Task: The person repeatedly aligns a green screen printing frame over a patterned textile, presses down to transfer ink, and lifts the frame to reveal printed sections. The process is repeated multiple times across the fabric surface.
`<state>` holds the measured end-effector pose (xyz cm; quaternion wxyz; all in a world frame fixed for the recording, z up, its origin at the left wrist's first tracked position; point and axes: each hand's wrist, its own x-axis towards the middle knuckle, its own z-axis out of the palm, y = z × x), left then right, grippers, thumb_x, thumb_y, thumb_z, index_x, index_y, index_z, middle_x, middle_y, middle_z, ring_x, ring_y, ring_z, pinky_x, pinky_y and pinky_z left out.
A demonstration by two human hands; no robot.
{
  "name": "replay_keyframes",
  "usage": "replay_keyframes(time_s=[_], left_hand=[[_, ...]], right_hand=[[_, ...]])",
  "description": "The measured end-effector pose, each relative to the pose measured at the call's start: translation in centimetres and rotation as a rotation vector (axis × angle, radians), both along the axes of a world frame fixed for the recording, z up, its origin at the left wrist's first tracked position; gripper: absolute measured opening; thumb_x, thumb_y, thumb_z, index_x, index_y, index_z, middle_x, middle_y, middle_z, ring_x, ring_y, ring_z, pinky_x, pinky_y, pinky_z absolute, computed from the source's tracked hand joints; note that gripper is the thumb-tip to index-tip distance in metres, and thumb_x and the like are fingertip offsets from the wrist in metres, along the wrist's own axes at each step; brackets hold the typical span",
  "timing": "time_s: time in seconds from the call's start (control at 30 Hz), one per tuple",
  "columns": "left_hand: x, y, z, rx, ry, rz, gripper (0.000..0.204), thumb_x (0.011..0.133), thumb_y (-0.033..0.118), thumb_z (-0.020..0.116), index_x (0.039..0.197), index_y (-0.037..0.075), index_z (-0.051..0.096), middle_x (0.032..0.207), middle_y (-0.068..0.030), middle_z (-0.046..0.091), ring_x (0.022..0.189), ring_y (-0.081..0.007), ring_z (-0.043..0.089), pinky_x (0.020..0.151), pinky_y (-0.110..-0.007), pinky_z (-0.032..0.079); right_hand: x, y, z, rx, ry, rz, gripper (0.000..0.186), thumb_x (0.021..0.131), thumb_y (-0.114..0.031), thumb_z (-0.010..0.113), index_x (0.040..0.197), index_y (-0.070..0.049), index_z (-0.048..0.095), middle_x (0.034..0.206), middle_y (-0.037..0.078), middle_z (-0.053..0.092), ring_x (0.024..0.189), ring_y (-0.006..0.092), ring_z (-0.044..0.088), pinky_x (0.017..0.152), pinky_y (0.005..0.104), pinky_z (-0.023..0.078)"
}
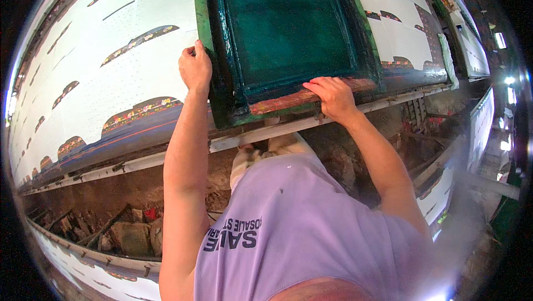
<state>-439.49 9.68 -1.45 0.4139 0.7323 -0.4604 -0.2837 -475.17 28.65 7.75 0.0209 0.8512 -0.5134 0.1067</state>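
White sheets (161, 1) (gapped) beside green frame (205, 23)

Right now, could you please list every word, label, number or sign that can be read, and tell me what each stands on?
Purple shirt: dark block lettering on the front, partly out of sight; I won't copy its wording.
White sheet: dark patches and small marks, no text I can make out.
Green frame: no lettering visible.

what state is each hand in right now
Left hand: closed on the green rectangular frame.
Right hand: partly closed over the long reddish-brown wooden bar; firm grip cannot be told.
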Motion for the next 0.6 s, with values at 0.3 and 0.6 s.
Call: replay_keyframes(time_s=[0.3,0.6], left_hand=[[0.2,0.1,-1.1,-0.051,0.043,0.045,0.054,0.11,0.045,0.065,0.119,-0.007,0.077,0.115,-0.0265,0.077,0.11,-0.041,0.074,0.1,-0.049,0.055],[0.1,0.8,-0.4,-0.023,-0.038,0.11,0.048,0.112,0.042,0.065,0.124,-0.004,0.076,0.12,-0.0232,0.075,0.112,-0.0356,0.072,0.101,-0.047,0.055]], right_hand=[[-1.3,-14.1,-0.9,-0.09,0.067,0.047,0.045,0.088,-0.001,0.066,0.129,-0.014,0.078,0.113,0.007,0.074,0.108,0.0287,0.072,0.089,0.0435,0.055],[-2.5,-33.5,-0.7,-0.098,0.111,-0.015,0.041,0.094,-0.006,0.067,0.131,-0.018,0.077,0.113,0.012,0.075,0.105,0.036,0.076,0.094,0.0504,0.061]])
